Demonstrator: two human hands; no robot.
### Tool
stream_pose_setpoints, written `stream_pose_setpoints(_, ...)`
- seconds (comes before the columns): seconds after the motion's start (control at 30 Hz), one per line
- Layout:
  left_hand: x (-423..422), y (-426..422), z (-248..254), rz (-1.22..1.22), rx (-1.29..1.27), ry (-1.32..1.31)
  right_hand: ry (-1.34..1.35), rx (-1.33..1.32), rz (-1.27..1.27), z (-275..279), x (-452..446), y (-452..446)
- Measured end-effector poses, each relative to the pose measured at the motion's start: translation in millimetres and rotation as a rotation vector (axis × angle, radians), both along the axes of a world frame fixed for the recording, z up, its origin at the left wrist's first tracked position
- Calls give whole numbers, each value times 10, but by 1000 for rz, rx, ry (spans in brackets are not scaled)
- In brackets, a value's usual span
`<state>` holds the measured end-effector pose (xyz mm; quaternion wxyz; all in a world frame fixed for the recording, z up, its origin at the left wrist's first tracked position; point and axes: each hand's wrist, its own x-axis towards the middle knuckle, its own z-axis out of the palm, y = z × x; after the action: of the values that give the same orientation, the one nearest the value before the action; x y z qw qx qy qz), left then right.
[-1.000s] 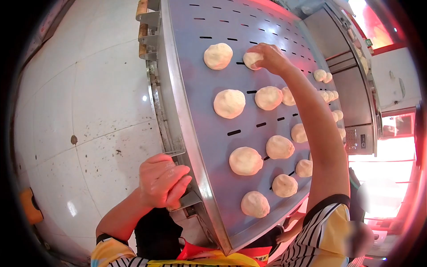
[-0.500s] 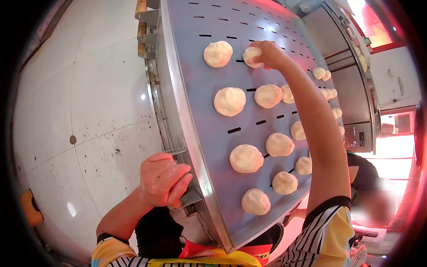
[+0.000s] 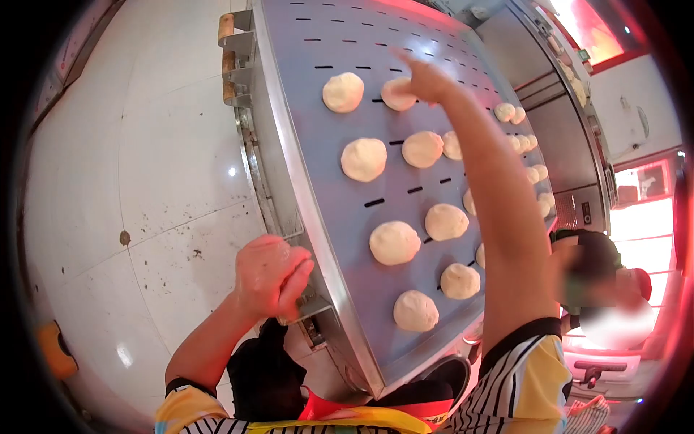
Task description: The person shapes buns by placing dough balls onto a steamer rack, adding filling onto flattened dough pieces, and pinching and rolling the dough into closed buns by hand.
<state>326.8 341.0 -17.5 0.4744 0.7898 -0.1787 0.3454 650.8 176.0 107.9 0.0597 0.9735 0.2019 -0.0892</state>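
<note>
My right hand (image 3: 432,81) is over the far part of the metal top, slightly blurred, its fingers stretched out and nothing held in it. Right beside and partly under it lies a round dough ball (image 3: 397,95); whether they touch I cannot tell. Another dough ball (image 3: 343,92) sits to its left. My left hand (image 3: 273,278) is closed at the tray's near left side, wrapped round a handle (image 3: 290,312) of which only a brownish end and metal bracket show.
Several more dough balls (image 3: 395,243) rest in loose rows on the slotted metal top (image 3: 347,271). Wooden handles (image 3: 228,76) stick out along its left side. Beyond stands a steel cabinet (image 3: 557,123). A person (image 3: 589,267) is at the right, and tiled floor (image 3: 181,145) lies left.
My right hand has lifted off the far dough ball, its fingers straightening. The view has shifted a little, so the balls sit slightly higher and further left. My left hand stays closed.
</note>
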Motion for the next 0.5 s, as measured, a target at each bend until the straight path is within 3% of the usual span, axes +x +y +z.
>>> stream_pose_setpoints(0.07, -28, -4, 2, -3, 6, 7, -130, 174, -18, 357, -138, -81)
stream_pose_setpoints(0.1, -21, -4, -1, -1, 6, 3, -306, 255, 100, 517, -158, -231)
stream_pose_setpoints(0.17, -41, -8, -7, 21, 11, 6, -414, 353, 157, 999, -762, -413)
stream_pose_setpoints(0.23, -71, -30, -32, 44, 8, 11, -563, 287, 352, 1369, -1265, -835)
stream_pose_setpoints(0.33, -136, 3, -166, 54, -26, 168, -356, 410, 29, 1514, -2293, -1551)
stream_pose_setpoints(0.43, -285, -8, 65, -52, -401, 422, -321, 686, -292, 1159, -3523, -2394)
stream_pose_setpoints(0.47, -427, -91, 285, -54, -363, 280, -309, 752, -380, 924, -3925, -2711)
stream_pose_setpoints(0.5, -560, -197, 485, -58, -365, 177, -270, 1057, -445, 554, -4299, -2997)
